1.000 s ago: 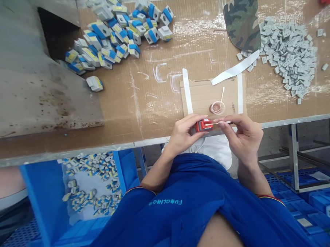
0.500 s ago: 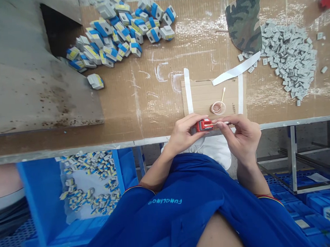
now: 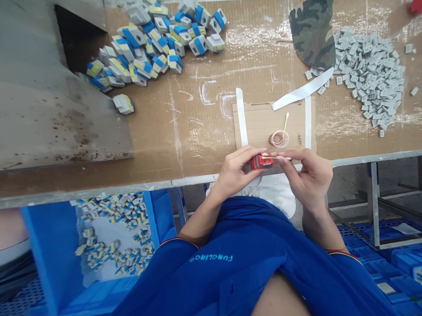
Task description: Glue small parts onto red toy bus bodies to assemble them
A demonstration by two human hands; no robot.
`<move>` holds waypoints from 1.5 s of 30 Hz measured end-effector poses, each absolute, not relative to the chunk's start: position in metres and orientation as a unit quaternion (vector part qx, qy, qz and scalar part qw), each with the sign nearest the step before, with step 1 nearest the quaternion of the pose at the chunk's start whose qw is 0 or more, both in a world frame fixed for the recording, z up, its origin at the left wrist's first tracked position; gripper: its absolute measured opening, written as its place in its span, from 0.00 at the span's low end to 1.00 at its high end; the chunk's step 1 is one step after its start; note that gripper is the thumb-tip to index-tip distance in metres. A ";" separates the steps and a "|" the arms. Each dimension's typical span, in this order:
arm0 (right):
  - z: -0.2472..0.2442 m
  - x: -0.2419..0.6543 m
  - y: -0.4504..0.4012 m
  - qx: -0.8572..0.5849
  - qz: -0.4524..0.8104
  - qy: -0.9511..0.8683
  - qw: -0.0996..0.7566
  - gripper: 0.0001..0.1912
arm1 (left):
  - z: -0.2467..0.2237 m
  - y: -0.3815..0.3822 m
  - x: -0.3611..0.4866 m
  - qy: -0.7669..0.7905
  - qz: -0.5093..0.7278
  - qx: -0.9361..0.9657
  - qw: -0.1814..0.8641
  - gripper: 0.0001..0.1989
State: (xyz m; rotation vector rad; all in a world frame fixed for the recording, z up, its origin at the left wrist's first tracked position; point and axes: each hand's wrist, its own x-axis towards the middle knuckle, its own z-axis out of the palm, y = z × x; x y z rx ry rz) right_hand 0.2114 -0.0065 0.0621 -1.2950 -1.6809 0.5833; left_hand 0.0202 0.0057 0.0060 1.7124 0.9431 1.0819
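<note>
Near the table's front edge, my left hand point(image 3: 235, 170) is closed around a small red and grey block-like part point(image 3: 258, 161), gripping it by its sides. A cotton swab point(image 3: 283, 158) is pinched between the thumb and fingers of my right hand point(image 3: 307, 172). Its tip reaches into the recess on the red part's upper face. Just beyond my hands stands a small clear cup point(image 3: 279, 138) with some brownish content; a second cotton swab point(image 3: 286, 121) leans in it. The cup rests on a cardboard sheet point(image 3: 258, 121) with white tape strips along its sides.
Grey, blue and yellow pieces point(image 3: 150, 44) lie heaped at the back left beside a metal chute point(image 3: 37, 105). Small grey parts point(image 3: 371, 72) are piled at the right, near a camouflage cloth point(image 3: 313, 30). A blue bin point(image 3: 54, 258) of pieces stands below left, by another person's limb point(image 3: 7, 229).
The swab's tip has shifted slightly within the red part's recess. Both hands stay in nearly the same place, and the rest of the scene looks alike.
</note>
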 end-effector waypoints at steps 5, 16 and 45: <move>0.063 0.213 -0.009 -0.520 0.223 -0.693 0.447 0.07 | 0.005 0.004 0.021 0.384 0.434 0.690 0.434 0.20; 0.067 0.218 -0.011 -0.532 0.199 -0.702 0.430 0.07 | 0.006 0.003 0.020 0.387 0.430 0.699 0.421 0.19; 0.076 0.213 -0.014 -0.515 0.260 -0.701 0.420 0.05 | 0.005 0.003 0.021 0.382 0.426 0.701 0.426 0.19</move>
